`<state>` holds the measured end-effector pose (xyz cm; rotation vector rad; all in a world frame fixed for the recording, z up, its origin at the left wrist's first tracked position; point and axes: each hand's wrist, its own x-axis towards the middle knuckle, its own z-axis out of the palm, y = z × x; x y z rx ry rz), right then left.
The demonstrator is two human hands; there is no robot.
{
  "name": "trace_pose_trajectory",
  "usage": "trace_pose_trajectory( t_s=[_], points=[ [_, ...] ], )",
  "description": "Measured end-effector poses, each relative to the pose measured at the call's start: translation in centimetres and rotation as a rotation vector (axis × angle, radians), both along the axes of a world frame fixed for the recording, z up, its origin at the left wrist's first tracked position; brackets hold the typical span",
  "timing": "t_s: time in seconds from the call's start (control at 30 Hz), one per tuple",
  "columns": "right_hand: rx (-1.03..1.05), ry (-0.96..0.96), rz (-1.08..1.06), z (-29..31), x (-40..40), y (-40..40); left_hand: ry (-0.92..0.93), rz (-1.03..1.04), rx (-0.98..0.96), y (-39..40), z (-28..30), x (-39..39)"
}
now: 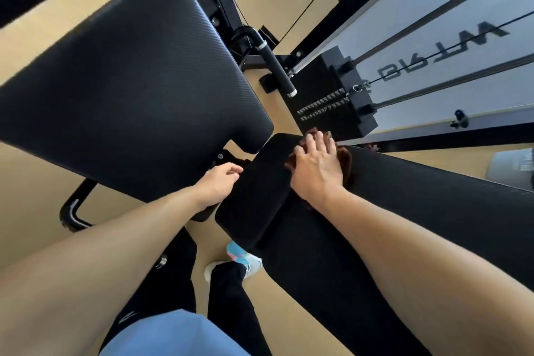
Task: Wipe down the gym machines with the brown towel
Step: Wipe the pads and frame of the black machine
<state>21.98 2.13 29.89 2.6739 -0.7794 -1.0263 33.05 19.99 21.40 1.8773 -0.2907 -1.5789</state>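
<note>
My right hand presses flat on the brown towel, which shows only as a rim around my fingers and palm. The towel lies where a small black pad meets a long black bench pad. My left hand rests against the left edge of the small pad, fingers loosely curled, with nothing visibly held. A large black seat pad fills the upper left.
The weight stack with its guide rods and cable stands just beyond my right hand. A black handle bar sticks out near it. Tan floor lies below, along with my legs and a light shoe.
</note>
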Motion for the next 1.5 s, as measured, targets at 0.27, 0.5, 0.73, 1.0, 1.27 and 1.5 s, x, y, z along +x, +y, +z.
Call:
trace_pose_trajectory(
  t_s=[0.27, 0.5, 0.73, 1.0, 1.27, 1.5],
  points=[
    [0.583, 0.206, 0.349, -4.5, -2.3, 12.8, -0.026, 0.057, 0.047, 2.7, -2.7, 0.4],
    [0.065, 0.06, 0.015, -7.0, 4.4, -4.8, -0.039, 0.046, 0.01, 2.3, -3.6, 2.2],
    [0.55, 0.232, 0.286, -8.4, 0.0, 13.6, -0.052, 0.049, 0.008, 1.6, -3.9, 2.2],
    [0.088, 0.052, -0.002, -9.2, 5.5, -3.6, -0.032, -0.007, -0.048, -1.1, -4.1, 4.3],
    [0.202, -0.011, 0.029, -8.2, 4.6, -2.2, 0.017, 0.036, -0.032, -1.0, -5.3, 1.7],
    [0.608, 0.199, 0.338, -7.7, 0.8, 9.1, -0.003, 0.016, 0.052, 3.0, -6.9, 0.9]
  ],
)
